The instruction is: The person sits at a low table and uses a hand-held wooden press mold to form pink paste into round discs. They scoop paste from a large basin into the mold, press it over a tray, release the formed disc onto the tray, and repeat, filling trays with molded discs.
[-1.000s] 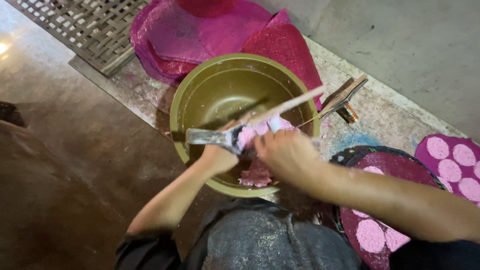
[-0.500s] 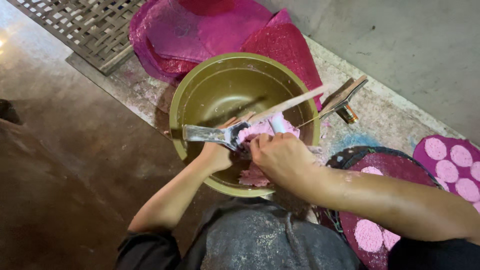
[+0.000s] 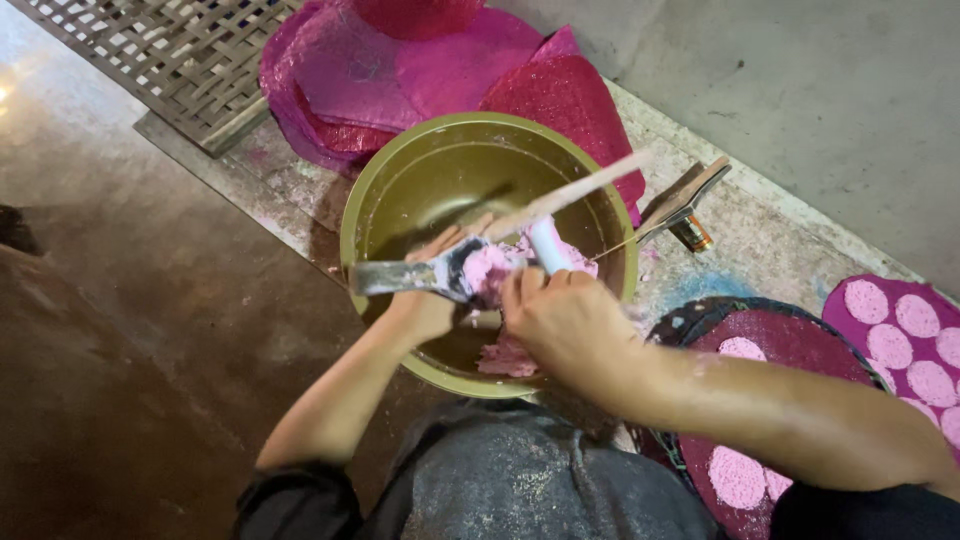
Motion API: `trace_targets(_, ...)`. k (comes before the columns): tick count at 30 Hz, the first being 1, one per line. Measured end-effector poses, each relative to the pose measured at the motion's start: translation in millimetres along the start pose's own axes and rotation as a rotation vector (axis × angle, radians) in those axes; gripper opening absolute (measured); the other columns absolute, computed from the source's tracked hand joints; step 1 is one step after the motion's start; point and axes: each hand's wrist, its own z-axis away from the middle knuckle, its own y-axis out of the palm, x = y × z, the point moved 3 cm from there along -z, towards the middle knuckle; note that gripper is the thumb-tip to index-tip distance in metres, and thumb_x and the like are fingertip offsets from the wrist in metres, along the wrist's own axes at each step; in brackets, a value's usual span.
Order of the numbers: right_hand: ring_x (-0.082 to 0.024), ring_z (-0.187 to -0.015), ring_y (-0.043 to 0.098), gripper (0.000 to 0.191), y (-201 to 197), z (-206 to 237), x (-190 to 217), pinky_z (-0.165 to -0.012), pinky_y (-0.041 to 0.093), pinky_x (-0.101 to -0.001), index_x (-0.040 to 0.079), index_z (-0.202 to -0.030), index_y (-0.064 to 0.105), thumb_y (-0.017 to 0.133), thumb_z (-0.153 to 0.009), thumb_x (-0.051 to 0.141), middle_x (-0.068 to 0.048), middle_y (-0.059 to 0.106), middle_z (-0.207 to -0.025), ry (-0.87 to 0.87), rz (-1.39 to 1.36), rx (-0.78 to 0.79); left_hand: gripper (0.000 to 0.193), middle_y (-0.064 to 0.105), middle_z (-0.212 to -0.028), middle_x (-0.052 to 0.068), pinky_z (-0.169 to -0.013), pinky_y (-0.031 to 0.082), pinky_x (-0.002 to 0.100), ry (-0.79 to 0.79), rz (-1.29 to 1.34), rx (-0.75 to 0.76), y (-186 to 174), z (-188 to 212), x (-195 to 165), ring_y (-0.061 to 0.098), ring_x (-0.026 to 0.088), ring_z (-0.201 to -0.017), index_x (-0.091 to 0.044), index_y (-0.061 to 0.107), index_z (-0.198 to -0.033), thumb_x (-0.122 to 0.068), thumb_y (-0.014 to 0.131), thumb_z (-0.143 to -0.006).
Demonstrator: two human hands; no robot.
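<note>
A large olive-green bowl (image 3: 400, 190) sits on the floor in front of me, with a lump of pink dough (image 3: 510, 355) inside near its front wall. My left hand (image 3: 425, 300) grips a flat metal scraper (image 3: 395, 278) smeared with pink dough, held level above the bowl. My right hand (image 3: 560, 315) is closed around a pale stick-like tool (image 3: 570, 195) that slants up to the right over the bowl. The two tools meet at a clump of pink dough (image 3: 490, 270) between my hands.
Pink woven mats (image 3: 430, 70) lie stacked behind the bowl, beside a woven lattice tray (image 3: 170, 60). At the right, dark round mats (image 3: 800, 340) carry several pink dough discs (image 3: 910, 330). A small metal tool (image 3: 685, 205) rests right of the bowl.
Both hands have shifted slightly left and nearer over the bowl, and the scraper has slid along the stick with the pink dough gathered between them.
</note>
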Motion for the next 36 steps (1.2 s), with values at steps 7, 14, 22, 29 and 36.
trace_targets(7,-0.028,-0.074,0.074,0.036,-2,56,-53,-0.056,0.059,-0.0405,0.006,-0.117,0.066,0.061,-0.083,0.012,-0.01,0.072,-0.09,0.243,-0.38,-0.206,0.011,0.075,-0.102,0.009,-0.086,0.058,0.037,-0.367,0.303,-0.021,-27,-1,30,0.074,0.028,-0.094,-0.009,0.072,-0.1,-0.013,0.071,-0.09)
trace_targets(14,-0.03,-0.11,0.073,0.045,69,10,1,-0.096,0.055,-0.0407,0.006,-0.143,0.058,0.058,-0.099,-0.002,-0.021,0.073,-0.122,0.268,-1.257,-0.552,0.029,0.064,-0.133,0.023,-0.097,0.055,0.045,-0.181,-0.168,-0.296,-30,-15,11,0.066,0.042,-0.115,0.001,0.07,-0.114,-0.013,0.073,-0.09)
trace_targets(22,-0.038,-0.078,0.082,0.049,89,35,-17,-0.074,0.065,-0.0465,0.016,-0.159,0.053,0.051,-0.11,0.016,-0.029,0.08,-0.1,0.688,-1.656,0.181,0.039,0.033,-0.163,0.026,-0.101,0.054,0.057,-0.186,-0.259,-0.152,-30,-23,14,0.056,0.047,-0.134,-0.013,0.065,-0.119,-0.028,0.077,-0.085)
trace_targets(29,-0.026,-0.087,0.075,0.044,99,22,12,-0.083,0.058,-0.0386,0.004,-0.144,0.056,0.056,-0.1,0.009,-0.019,0.074,-0.116,0.311,-1.415,-0.421,0.081,0.053,-0.143,0.023,-0.08,0.059,0.044,-0.591,-0.118,0.032,-1,-23,30,0.065,0.038,-0.109,-0.006,0.038,-0.16,-0.028,0.07,-0.089)
trace_targets(36,-0.033,-0.1,0.071,0.057,157,36,-1,-0.095,0.055,-0.0435,0.013,-0.156,0.038,0.056,-0.102,0.016,-0.025,0.071,-0.111,0.333,-1.113,0.16,0.043,0.067,-0.112,0.016,-0.068,0.051,0.033,-0.77,0.758,-0.269,1,-5,96,0.061,0.02,-0.087,0.009,0.064,-0.127,-0.006,0.072,-0.087)
